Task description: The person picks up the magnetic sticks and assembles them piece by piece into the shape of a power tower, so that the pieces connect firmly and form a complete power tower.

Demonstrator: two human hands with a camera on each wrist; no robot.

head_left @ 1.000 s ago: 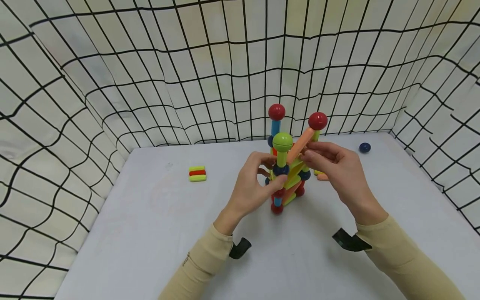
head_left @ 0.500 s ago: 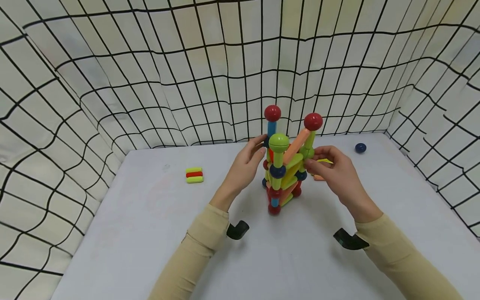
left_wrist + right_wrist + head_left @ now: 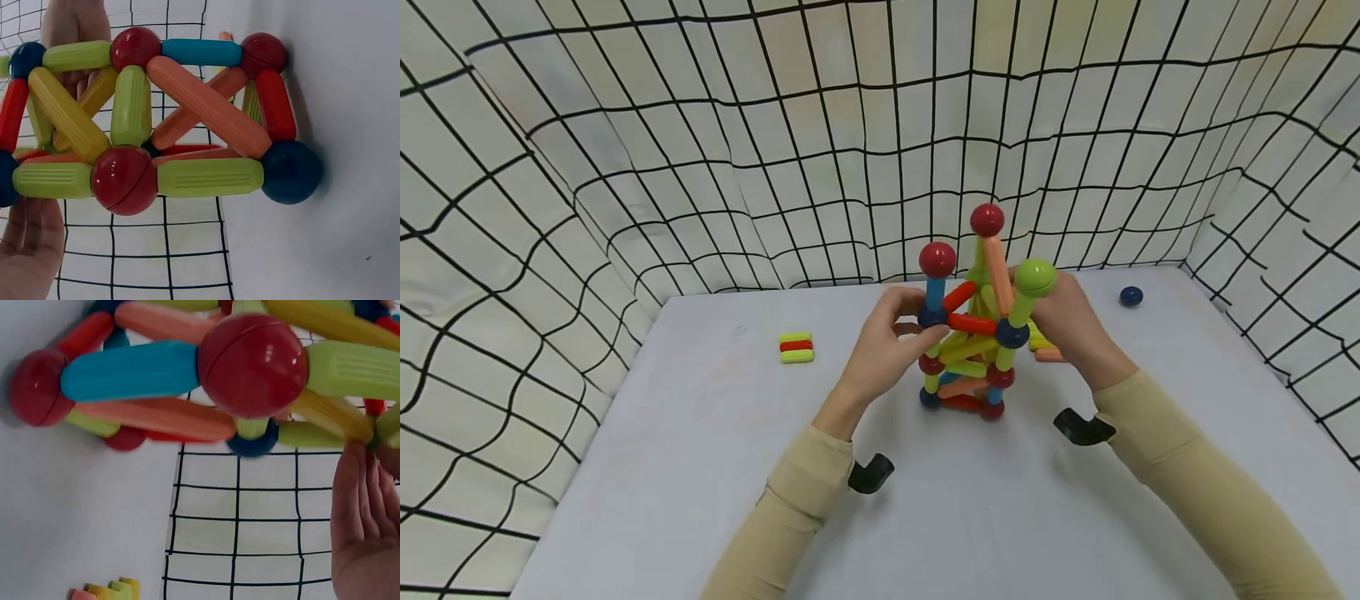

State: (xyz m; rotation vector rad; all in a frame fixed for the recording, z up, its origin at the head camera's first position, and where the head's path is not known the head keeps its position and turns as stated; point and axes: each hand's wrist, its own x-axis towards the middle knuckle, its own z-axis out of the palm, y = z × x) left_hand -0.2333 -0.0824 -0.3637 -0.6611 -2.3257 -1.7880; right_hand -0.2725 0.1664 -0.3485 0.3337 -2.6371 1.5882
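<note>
A tower of coloured magnetic sticks and balls [image 3: 973, 325] stands upright between my hands. Two red balls and a lime ball [image 3: 1035, 277] top its corner posts. My left hand [image 3: 883, 346] pinches the dark blue ball [image 3: 933, 317] at the upper left corner between thumb and fingers. Behind the right side, my right hand [image 3: 1069, 321] is partly hidden in the head view. In the right wrist view its fingers [image 3: 350, 494] and thumb meet at a joint on the far post. The lower red and blue balls [image 3: 292, 172] sit at the white surface.
Two lime sticks and a red stick [image 3: 796, 347] lie together at the left of the white table [image 3: 715, 467]. More yellow and orange sticks [image 3: 1049, 354] lie right of the tower. A loose dark blue ball [image 3: 1131, 296] is at the back right. Black-gridded white netting [image 3: 790, 167] surrounds the table.
The tower has turned, bringing the lime-topped post to the right and the blue-stick post to the front left. My left hand has shifted to a blue ball; my right hand has gone behind the tower.
</note>
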